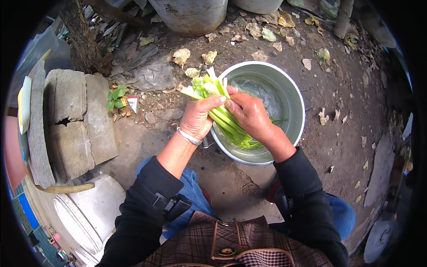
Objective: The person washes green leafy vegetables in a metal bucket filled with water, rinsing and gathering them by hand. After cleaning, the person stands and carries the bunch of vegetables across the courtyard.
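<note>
A bunch of green celery stalks [227,118] lies across the left side of a round metal pot [299,100], its pale cut ends pointing up and left past the rim. My left hand [201,115] is wrapped around the bunch near those ends, thumb on top. With bent fingers, my right hand [250,111] pinches a stalk at the upper part of the same bunch. The lower, leafy part hangs down into the pot. Clear water [263,90] with loose green bits stands in the pot. My left wrist wears a silver bangle [188,136].
Concrete blocks [68,96] are stacked at the left, with a white bucket [91,207] lying below them. A tree trunk [80,36] rises at the upper left. Large pale buckets [190,16] stand at the far side. Dry leaves [181,56] litter the soil around the pot.
</note>
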`<state>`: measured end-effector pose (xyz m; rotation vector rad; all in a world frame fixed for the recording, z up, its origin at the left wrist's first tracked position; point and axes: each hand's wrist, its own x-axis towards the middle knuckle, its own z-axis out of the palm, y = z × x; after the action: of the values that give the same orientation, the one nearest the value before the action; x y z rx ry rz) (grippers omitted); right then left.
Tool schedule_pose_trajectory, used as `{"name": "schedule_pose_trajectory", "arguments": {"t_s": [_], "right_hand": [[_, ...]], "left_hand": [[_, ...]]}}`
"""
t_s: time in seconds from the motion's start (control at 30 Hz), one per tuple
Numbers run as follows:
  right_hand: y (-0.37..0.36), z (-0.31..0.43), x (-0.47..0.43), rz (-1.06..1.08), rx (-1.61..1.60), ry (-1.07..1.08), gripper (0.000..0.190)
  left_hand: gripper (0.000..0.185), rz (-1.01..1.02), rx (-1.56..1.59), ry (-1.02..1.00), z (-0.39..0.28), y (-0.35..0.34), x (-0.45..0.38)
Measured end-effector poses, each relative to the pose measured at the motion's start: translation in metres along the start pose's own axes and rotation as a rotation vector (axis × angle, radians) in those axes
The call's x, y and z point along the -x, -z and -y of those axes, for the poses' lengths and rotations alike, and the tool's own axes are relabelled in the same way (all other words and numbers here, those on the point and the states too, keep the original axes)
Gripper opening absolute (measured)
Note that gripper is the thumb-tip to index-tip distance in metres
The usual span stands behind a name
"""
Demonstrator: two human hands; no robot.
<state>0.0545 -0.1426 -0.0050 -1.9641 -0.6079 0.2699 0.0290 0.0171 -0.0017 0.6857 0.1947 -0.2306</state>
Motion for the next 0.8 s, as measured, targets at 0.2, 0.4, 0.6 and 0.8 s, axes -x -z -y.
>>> {"name": "schedule_pose_trajectory", "arguments": {"t_s": [0.2,0.4,0.6,0.8], "right_hand": [[0.010,-0.090,-0.017,-0.072,-0.011,-0.662,0.047],[-0.014,-0.162,-0.005,0.247,0.351,-0.697,0.050],[0.012,-0.160,-0.001,0.370,0.500,-0.489,0.029],[0.043,-0.176,0.000,0.146,0.230,-0.880,0.034]], "left_hand": [[0.017,-0.011,-0.075,0.118,-0.006,0.007,0.007],[0.017,0.007,-0.088,0.190,-0.005,0.009,0.004],[0.017,-0.090,-0.092,0.216,-0.003,0.008,-0.002],[0.017,-0.183,-0.079,0.184,-0.003,0.007,-0.004]]}}
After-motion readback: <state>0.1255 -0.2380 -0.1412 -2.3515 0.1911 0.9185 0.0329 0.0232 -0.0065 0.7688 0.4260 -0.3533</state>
